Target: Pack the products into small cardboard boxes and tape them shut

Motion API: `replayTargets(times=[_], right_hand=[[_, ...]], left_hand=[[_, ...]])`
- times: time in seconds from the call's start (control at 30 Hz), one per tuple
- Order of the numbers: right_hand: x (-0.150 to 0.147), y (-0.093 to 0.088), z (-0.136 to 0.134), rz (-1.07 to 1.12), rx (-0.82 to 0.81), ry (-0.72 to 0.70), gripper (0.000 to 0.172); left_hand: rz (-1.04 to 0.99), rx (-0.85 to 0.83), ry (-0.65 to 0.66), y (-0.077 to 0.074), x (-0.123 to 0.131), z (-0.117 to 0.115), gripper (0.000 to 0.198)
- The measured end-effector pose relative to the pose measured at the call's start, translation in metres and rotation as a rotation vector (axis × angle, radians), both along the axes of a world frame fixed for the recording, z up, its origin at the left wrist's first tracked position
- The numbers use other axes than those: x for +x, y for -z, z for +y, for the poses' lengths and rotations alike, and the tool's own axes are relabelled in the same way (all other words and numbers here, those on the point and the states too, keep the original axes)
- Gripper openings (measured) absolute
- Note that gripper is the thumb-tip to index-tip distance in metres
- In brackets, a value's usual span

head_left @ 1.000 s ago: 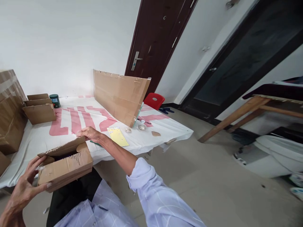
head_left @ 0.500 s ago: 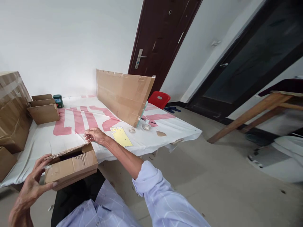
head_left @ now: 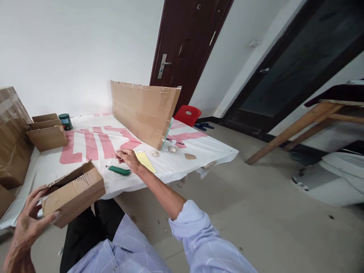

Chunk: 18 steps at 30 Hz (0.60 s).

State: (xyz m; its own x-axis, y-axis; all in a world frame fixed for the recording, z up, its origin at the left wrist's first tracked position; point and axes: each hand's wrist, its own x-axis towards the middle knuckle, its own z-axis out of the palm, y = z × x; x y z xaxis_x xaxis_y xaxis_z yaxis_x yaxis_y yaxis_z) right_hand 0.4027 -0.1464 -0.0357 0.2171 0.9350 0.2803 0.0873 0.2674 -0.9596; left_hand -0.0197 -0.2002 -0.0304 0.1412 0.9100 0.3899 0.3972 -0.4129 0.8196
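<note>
My left hand grips the left end of a small cardboard box, thumb on its near face and fingers at the far top edge. The box is tilted over my lap at the table edge, with a torn-edged opening along its top. Over the table, right of the box and apart from it, my right hand has its fingers curled and pinched together. Whatever they may hold is too small to make out. Just below that hand lies a green utility knife. A yellow sheet is partly behind my right wrist.
A large cardboard panel stands on the cloth-covered table. To the left are an open carton, a green jar and a big taped box. A clear tape roll and cardboard scrap lie right.
My right hand has moved right, away from the box. The box has shifted left and tilted more in my left hand. The green utility knife now shows on the table.
</note>
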Motion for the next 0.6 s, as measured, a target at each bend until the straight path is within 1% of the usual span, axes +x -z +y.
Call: replayTargets(times=[0.07, 0.17, 0.3, 0.47, 0.53, 0.6], right_hand=[[0.022, 0.013, -0.002, -0.059, 0.006, 0.091, 0.047], [0.061, 0.035, -0.007, -0.166, 0.021, 0.243, 0.048], [0.119, 0.06, -0.011, -0.33, 0.047, 0.453, 0.044], [0.191, 0.078, -0.001, -0.557, 0.038, 0.657, 0.028], [0.216, 0.084, 0.006, -0.647, 0.022, 0.712, 0.025], [0.238, 0.09, 0.013, -0.731, 0.005, 0.751, 0.025]], left_hand=[[0.014, -0.006, -0.027, -0.003, 0.002, 0.0, 0.064], [0.043, -0.006, -0.048, -0.006, 0.003, 0.0, 0.066], [0.059, -0.021, -0.088, 0.0, -0.001, 0.006, 0.071], [0.073, -0.024, -0.064, 0.013, -0.015, 0.018, 0.07], [0.095, -0.031, -0.068, 0.015, -0.018, 0.02, 0.07], [0.107, -0.021, -0.103, 0.015, -0.016, 0.019, 0.07]])
